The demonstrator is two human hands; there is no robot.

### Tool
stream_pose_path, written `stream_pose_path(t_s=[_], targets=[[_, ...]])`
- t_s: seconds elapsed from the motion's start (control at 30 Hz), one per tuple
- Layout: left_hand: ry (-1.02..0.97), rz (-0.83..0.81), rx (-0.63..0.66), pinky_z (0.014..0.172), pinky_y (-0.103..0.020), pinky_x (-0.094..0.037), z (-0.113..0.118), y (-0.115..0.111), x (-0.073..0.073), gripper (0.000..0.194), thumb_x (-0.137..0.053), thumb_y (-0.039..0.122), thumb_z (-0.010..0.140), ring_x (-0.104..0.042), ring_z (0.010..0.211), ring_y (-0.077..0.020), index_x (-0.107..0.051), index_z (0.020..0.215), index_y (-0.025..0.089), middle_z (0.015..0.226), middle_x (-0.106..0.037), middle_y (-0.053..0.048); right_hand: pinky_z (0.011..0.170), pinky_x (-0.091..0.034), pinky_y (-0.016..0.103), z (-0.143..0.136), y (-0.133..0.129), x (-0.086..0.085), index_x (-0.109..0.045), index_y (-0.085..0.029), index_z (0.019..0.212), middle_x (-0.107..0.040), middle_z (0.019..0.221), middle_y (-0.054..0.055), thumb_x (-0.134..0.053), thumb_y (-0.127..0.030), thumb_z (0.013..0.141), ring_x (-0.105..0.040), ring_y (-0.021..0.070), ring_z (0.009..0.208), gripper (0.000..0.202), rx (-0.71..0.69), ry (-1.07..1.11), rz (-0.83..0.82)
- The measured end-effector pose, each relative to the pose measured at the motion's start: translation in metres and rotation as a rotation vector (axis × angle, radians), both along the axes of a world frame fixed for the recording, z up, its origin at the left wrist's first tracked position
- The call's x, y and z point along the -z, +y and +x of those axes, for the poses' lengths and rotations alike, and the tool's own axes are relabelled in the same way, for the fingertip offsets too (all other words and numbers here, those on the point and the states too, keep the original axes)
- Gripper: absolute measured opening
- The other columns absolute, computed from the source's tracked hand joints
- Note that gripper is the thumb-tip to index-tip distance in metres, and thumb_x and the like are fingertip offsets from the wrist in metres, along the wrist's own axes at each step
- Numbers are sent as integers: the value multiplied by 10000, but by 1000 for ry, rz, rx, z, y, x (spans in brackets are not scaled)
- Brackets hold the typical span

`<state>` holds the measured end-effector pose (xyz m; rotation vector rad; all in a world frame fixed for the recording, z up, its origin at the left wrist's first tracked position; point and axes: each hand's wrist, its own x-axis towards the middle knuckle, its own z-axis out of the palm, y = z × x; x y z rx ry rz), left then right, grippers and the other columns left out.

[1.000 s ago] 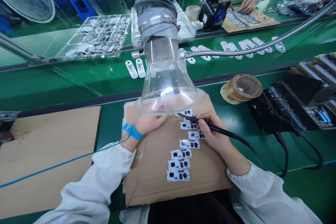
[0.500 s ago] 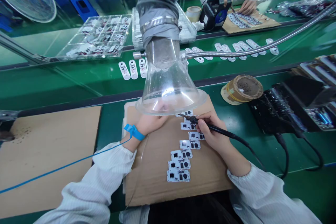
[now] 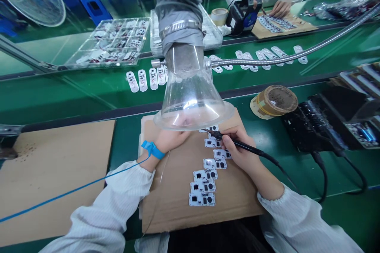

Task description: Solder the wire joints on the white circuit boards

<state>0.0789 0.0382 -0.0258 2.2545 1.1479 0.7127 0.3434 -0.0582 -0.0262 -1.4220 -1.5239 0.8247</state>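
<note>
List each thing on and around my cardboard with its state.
Soldering iron: held in right hand.
Clear hood: suspended, mouth down.
Left hand: partly behind hood, grip unclear.
Circuit boards: staggered line on cardboard.
Wrist strap: fastened.
Divided tray: loaded.
Oval boards: lying on green surface.
Round tub: upright.

Bright, cool, mostly even light; src out of frame. Hard white glare on clear fume hood, ctr; view thru it hazy. Small glints on plastic bags, upper R. PCBs, lower ctr, fairly crisp. Blue stool, upper L, soft. Wide-angle stretch twd edges.
</note>
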Motion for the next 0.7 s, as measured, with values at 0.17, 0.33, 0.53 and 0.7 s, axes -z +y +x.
stream_pose_path(t_s=[0.17,0.33,0.53,0.7], targets=[[16,-38,-25,778,-343,-537,2,0,-4,172,-533,323,1039,-668,823,-206,-648,1041,194,910,-729,-50,599,-593,300,-2,2,-1,-655,-230,1041,-739,773,19,-641,-549,1053,-716,175,648,319,28,125,1],[67,-15,-21,960,-408,-557,-38,-14,-36,256,-530,374,1019,-710,1101,-277,-660,1187,231,1177,-759,-98,606,-567,298,26,-5,-23,-688,-236,1102,-731,807,23,-699,-492,1034,-686,167,651,266,262,166,179],[295,-25,-709,692,-321,-505,-177,49,-61,358,-472,593,999,-705,798,-273,-623,1132,297,872,-756,-4,678,-586,369,75,-21,-38,-681,-263,1350,-746,1114,102,-656,-544,1039,-710,227,824,420,723,-75,275],[388,-192,-835,609,-336,-488,-216,142,-62,688,-335,829,886,-624,646,-302,-588,676,225,566,-640,-64,647,-573,355,106,-28,-50,-712,-223,1247,-762,999,96,-655,-598,1023,-705,214,769,440,714,-24,242]])
